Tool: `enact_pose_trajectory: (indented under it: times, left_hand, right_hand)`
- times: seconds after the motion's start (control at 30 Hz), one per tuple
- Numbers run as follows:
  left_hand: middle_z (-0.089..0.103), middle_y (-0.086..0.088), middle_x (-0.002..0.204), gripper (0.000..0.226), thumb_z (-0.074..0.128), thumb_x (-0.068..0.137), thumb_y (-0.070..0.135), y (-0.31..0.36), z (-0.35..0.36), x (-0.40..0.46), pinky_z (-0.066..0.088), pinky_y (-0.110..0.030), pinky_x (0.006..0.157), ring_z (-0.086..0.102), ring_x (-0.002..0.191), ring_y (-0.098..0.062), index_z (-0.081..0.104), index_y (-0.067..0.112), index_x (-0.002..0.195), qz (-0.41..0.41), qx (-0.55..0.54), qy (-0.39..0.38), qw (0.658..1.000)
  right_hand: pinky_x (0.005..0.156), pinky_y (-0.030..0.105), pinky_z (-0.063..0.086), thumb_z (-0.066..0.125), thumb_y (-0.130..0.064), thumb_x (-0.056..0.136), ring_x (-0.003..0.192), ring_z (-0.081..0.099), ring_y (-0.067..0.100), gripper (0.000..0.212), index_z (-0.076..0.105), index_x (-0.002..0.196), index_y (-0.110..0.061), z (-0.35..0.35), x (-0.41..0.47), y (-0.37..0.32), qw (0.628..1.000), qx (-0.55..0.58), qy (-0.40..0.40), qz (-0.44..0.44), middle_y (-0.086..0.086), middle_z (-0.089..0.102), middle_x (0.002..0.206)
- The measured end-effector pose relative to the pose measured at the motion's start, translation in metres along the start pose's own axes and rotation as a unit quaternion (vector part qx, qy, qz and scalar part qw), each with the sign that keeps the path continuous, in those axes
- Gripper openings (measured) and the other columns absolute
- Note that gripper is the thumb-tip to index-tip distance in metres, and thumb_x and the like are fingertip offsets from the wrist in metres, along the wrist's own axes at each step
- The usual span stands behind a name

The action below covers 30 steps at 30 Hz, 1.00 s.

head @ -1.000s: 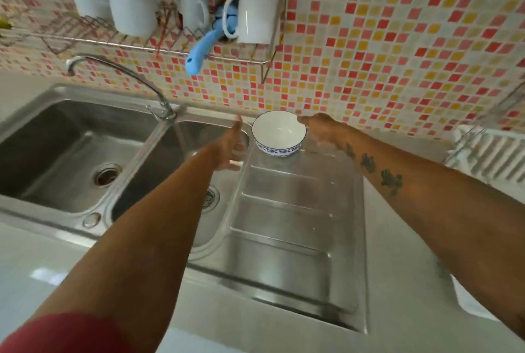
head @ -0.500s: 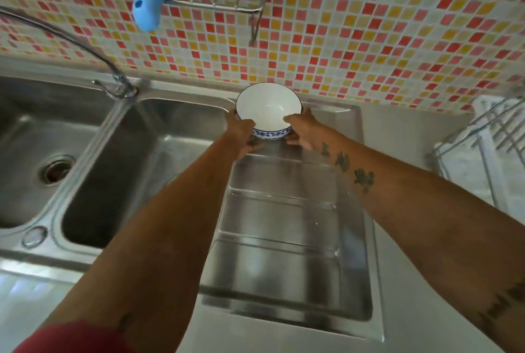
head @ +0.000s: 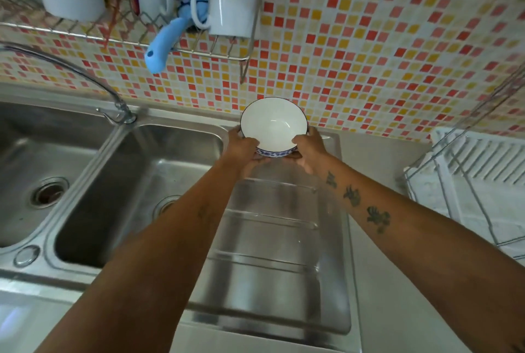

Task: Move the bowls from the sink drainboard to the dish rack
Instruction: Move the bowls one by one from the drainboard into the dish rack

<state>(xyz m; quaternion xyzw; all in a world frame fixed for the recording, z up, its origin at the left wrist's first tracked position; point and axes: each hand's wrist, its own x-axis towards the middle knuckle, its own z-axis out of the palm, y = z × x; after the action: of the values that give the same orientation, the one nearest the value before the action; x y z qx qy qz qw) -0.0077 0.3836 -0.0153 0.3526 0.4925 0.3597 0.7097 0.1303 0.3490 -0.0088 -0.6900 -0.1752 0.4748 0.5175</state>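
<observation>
bowl [head: 274, 125] now lifted, tilted — left hand [head: 241, 151], right hand [head: 311, 151] gripping

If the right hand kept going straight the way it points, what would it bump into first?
The right hand already touches the bowl it grips. It points away from the person, so past the bowl it would probably meet the tiled wall, though depth is hard to judge.

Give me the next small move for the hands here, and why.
Probably lift the bowl and carry it right toward the dish rack. The left hand and right hand already grip it on opposite sides at the far end of the drainboard, thumbs over the rim. The rack stands to the right, with no dishes visible in the part shown.
</observation>
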Motion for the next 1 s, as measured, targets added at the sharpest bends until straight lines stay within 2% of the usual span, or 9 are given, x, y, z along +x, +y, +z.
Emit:
enact_pose_trajectory:
  times: [0.1,0.2,0.27,0.37,0.47,0.57,0.7,0.9,1.0]
  left_hand:
    - [0.044,-0.028,0.142,0.049,0.051,0.097,0.019,0.023,0.03,-0.033,0.056,-0.038,0.052,0.061,0.087,-0.035,0.036,0.012,0.143,-0.012,-0.063,-0.023,0.998]
    - [0.048,-0.018,0.138,0.067,0.053,0.088,0.058,0.05,0.053,-0.071,0.054,-0.059,0.083,0.056,0.11,-0.044,0.041,0.019,0.14,-0.057,-0.167,-0.087,0.981]
    - [0.044,-0.014,0.143,0.08,0.046,0.083,0.07,0.07,0.062,-0.096,0.047,-0.066,0.091,0.048,0.123,-0.046,0.042,0.013,0.139,-0.053,-0.2,-0.131,0.97]
    - [0.038,-0.016,0.144,0.087,0.044,0.081,0.074,0.101,0.076,-0.146,0.04,-0.073,0.093,0.039,0.131,-0.048,0.034,0.012,0.141,-0.053,-0.248,-0.16,0.954]
    - [0.044,-0.018,0.145,0.086,0.048,0.075,0.079,0.125,0.097,-0.202,0.034,-0.073,0.1,0.043,0.129,-0.051,0.047,0.02,0.138,-0.047,-0.214,-0.27,0.938]
    - [0.056,-0.016,0.14,0.068,0.052,0.077,0.073,0.134,0.119,-0.253,0.029,-0.072,0.105,0.05,0.124,-0.051,0.061,0.032,0.13,-0.033,-0.131,-0.37,0.919]
    - [0.066,-0.022,0.123,0.074,0.062,0.06,0.073,0.128,0.152,-0.309,0.039,-0.074,0.093,0.058,0.111,-0.055,0.074,0.021,0.111,0.017,-0.05,-0.354,0.934]
    - [0.071,-0.019,0.114,0.069,0.053,0.071,0.075,0.122,0.208,-0.357,0.047,-0.068,0.089,0.066,0.103,-0.047,0.071,0.021,0.111,0.059,-0.007,-0.314,0.948]
    - [0.065,-0.018,0.125,0.07,0.058,0.069,0.071,0.117,0.242,-0.372,0.042,-0.068,0.095,0.059,0.114,-0.046,0.067,0.022,0.119,0.078,-0.005,-0.319,0.945]
  right_hand:
    - [0.078,0.052,0.058,0.035,0.008,0.088,0.104,0.057,0.033,0.061,0.036,0.14,-0.023,-0.022,-0.036,-0.03,0.998,0.031,0.018,-0.041,0.007,0.046,0.132]
    - [0.08,0.058,0.057,0.034,0.01,0.084,0.119,0.05,0.035,0.064,0.038,0.139,-0.023,-0.048,-0.08,-0.065,0.991,0.023,0.036,-0.126,0.006,0.045,0.134]
    - [0.075,0.047,0.059,0.034,0.01,0.084,0.122,0.049,0.032,0.062,0.039,0.138,-0.021,-0.067,-0.114,-0.09,0.982,0.007,0.047,-0.185,0.007,0.046,0.137]
    - [0.062,0.037,0.058,0.035,0.006,0.088,0.11,0.051,0.026,0.057,0.04,0.136,-0.023,-0.096,-0.166,-0.126,0.968,0.009,0.023,-0.248,0.002,0.048,0.128]
    - [0.076,0.047,0.059,0.034,0.006,0.09,0.107,0.052,0.025,0.052,0.042,0.13,-0.026,-0.126,-0.217,-0.152,0.95,-0.002,-0.013,-0.312,-0.003,0.046,0.117]
    - [0.074,0.039,0.055,0.03,0.012,0.087,0.103,0.049,0.022,0.058,0.042,0.134,-0.019,-0.159,-0.258,-0.167,0.926,-0.022,-0.028,-0.375,-0.001,0.046,0.115]
    - [0.061,0.023,0.044,0.031,0.013,0.083,0.09,0.049,0.01,0.055,0.045,0.124,-0.022,-0.205,-0.29,-0.177,0.895,-0.026,-0.029,-0.444,-0.002,0.049,0.112]
    - [0.069,0.026,0.046,0.043,-0.006,0.094,0.089,0.054,0.012,0.03,0.047,0.118,-0.023,-0.272,-0.316,-0.185,0.88,0.007,-0.056,-0.472,-0.002,0.055,0.109]
    - [0.082,0.042,0.049,0.041,-0.032,0.097,0.097,0.057,0.02,0.015,0.05,0.106,-0.023,-0.31,-0.322,-0.19,0.872,0.031,-0.072,-0.483,0.0,0.057,0.108]
